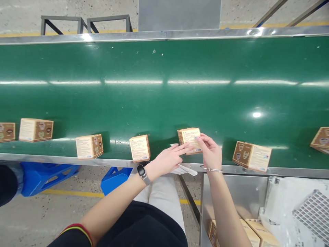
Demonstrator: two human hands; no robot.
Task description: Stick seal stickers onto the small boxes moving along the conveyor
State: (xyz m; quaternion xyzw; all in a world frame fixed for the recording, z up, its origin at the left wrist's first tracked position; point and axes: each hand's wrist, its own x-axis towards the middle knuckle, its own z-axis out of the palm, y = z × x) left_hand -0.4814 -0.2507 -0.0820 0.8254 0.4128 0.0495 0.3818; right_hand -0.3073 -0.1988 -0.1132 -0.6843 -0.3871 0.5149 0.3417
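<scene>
A small brown and cream printed cardboard box [190, 134] stands near the front edge of the green belt, in front of me. My right hand [211, 151] closes on its right side, thumb against the cream face and fingers curled at the edge. Across the lower part of that face lie the outstretched front fingers of my left hand [171, 158]. Thin white strips [187, 170] stick out from under the left palm, held by its other fingers, which are mostly hidden. A similar box [140, 148] stands just left of my left hand, apart from it.
More boxes stand along the near belt edge, including one at left [88, 146] and one at right [252, 156]. A metal rail [164, 35] borders the far side. Below right, a metal bin [231, 192] holds boxes beside white plastic wrapping [282, 202]. Blue stools [46, 176] stand below left.
</scene>
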